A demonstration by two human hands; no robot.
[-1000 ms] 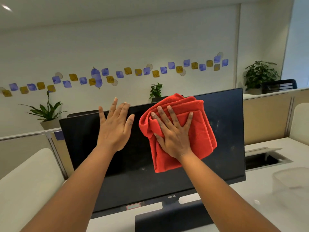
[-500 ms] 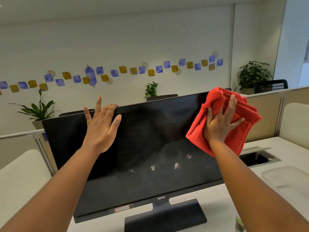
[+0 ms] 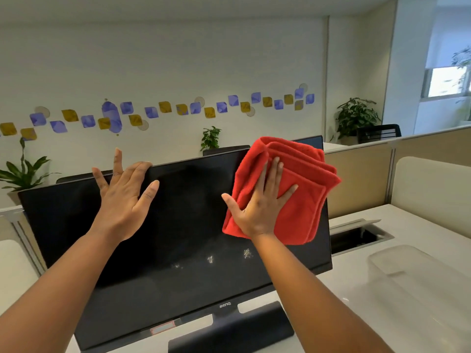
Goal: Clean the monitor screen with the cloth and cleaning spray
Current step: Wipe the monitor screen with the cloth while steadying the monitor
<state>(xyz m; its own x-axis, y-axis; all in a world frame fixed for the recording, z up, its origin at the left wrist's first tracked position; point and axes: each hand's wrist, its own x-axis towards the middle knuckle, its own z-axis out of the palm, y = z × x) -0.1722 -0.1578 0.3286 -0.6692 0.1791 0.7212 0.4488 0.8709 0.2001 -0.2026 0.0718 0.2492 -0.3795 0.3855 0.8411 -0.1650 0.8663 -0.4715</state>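
Note:
The black monitor (image 3: 178, 238) stands on the white desk, screen off. Small spray droplets (image 3: 210, 259) speckle its lower middle. My left hand (image 3: 125, 200) lies spread against the upper left of the screen, two fingers hooked over the top edge. My right hand (image 3: 260, 207) presses the folded red cloth (image 3: 305, 179) flat on the screen's upper right part. The cloth covers the top right corner. No spray bottle is in view.
The monitor's dark stand (image 3: 229, 329) sits at the desk's near edge. A clear plastic box (image 3: 407, 271) lies on the desk at the right, behind it an open cable well (image 3: 359, 235). Beige partitions (image 3: 362, 179) close the desk's back.
My right hand swept the cloth from the screen's middle to the top right corner, then back a little to the left. My left hand's fingers now hook over the top edge.

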